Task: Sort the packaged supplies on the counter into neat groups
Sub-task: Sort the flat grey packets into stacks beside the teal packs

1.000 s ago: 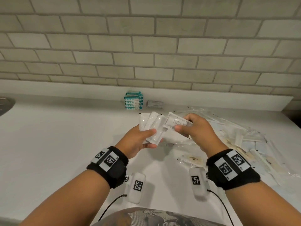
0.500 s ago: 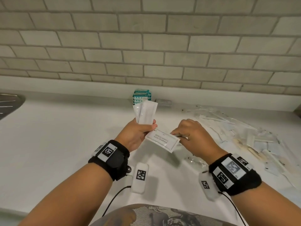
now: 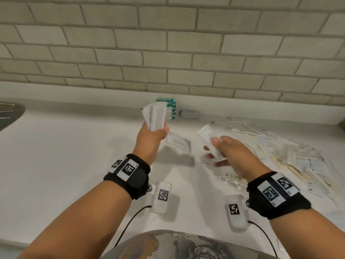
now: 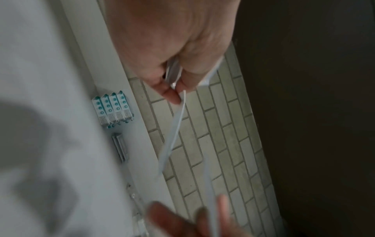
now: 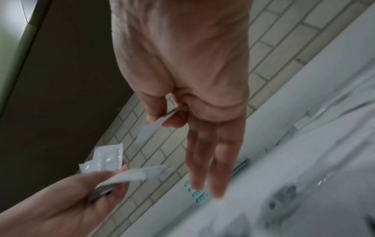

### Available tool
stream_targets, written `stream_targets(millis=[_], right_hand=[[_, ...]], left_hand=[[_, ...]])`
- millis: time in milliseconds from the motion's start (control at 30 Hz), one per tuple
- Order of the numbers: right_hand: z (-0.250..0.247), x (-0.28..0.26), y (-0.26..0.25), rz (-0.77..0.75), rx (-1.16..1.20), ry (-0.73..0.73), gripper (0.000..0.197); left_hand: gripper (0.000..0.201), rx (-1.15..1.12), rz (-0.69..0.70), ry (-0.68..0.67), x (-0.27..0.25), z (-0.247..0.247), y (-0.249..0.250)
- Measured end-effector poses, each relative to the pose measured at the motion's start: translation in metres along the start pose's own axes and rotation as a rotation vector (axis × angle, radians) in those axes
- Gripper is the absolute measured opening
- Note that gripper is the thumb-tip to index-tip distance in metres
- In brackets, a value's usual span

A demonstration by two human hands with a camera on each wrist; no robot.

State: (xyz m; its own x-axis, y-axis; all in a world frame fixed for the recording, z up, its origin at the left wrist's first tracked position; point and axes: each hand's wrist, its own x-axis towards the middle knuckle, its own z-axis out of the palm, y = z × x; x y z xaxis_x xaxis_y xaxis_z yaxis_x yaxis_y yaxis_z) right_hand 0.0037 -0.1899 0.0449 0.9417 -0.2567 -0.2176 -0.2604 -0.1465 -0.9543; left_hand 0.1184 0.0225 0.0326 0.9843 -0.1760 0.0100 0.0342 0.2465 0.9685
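My left hand [image 3: 158, 133] is raised over the white counter [image 3: 65, 156] and grips a bundle of white packets [image 3: 155, 116] that stand upright from the fist. A printed sachet [image 3: 177, 143] juts out to the right from under the same fingers. In the left wrist view that hand [image 4: 174, 77] pinches the packets' thin edges [image 4: 174, 128]. To the right, my right hand [image 3: 216, 146] pinches a single white packet [image 3: 207, 136] between thumb and forefinger. Its other fingers are straight in the right wrist view [image 5: 168, 117].
A row of teal-printed packets [image 3: 170, 109] and a small grey stack [image 3: 189, 114] stand against the backsplash. A loose pile of clear-wrapped supplies [image 3: 280, 156] covers the counter's right side. A sink edge [image 3: 9, 113] shows at far left.
The right hand passed the printed sachet to the left hand and let go. It moved right and now pinches another white packet. The left hand rose toward the wall.
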Motion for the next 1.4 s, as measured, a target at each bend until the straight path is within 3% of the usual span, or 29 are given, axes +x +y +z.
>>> stream_targets(millis=[67,133,300,400,533,633,800,900,1067,1133,1200,1267,1400], right_hand=[[0.021,0.004,0.001,0.097,0.079,-0.139,0.03],[0.041,0.014,-0.002,0.1,0.224,-0.141,0.025],[0.057,0.038,-0.018,-0.064,0.333,0.135,0.018],[0.064,0.044,-0.017,-0.141,0.228,0.194,0.017],[0.077,0.046,-0.008,-0.197,0.188,0.271,0.019],[0.084,0.044,-0.001,-0.193,0.129,0.223,0.025],[0.069,0.042,-0.001,-0.089,-0.022,-0.055,0.039],[0.067,0.043,0.001,-0.048,0.065,-0.079,0.038],[0.061,0.049,0.0,-0.04,0.228,0.164,0.015],[0.057,0.046,-0.006,-0.022,0.432,0.075,0.018],[0.057,0.041,-0.013,-0.019,0.475,-0.065,0.022],[0.06,0.038,-0.018,-0.078,0.396,-0.102,0.026],[0.052,0.034,-0.027,-0.322,0.255,-0.02,0.016]], left_hand=[[0.025,-0.081,0.029,0.074,0.005,0.003,0.0],[0.026,-0.133,0.025,0.037,0.006,0.007,-0.001],[0.037,-0.173,-0.13,-0.124,-0.007,0.015,-0.02],[0.044,-0.14,-0.157,-0.25,-0.01,0.015,-0.028],[0.033,-0.087,-0.212,-0.261,-0.009,0.01,-0.024],[0.035,0.041,-0.169,-0.243,-0.008,0.008,-0.026],[0.027,0.165,-0.174,-0.217,-0.006,0.0,-0.033],[0.028,0.191,-0.213,-0.262,-0.01,0.002,-0.03],[0.025,-0.007,-0.364,-0.309,-0.009,-0.001,-0.017],[0.025,0.04,-0.358,-0.371,-0.009,-0.006,-0.015],[0.031,0.109,-0.345,-0.44,-0.012,-0.008,-0.014],[0.04,0.146,-0.358,-0.477,-0.013,-0.008,-0.014],[0.067,0.129,-0.452,-0.433,-0.007,-0.01,-0.009]])
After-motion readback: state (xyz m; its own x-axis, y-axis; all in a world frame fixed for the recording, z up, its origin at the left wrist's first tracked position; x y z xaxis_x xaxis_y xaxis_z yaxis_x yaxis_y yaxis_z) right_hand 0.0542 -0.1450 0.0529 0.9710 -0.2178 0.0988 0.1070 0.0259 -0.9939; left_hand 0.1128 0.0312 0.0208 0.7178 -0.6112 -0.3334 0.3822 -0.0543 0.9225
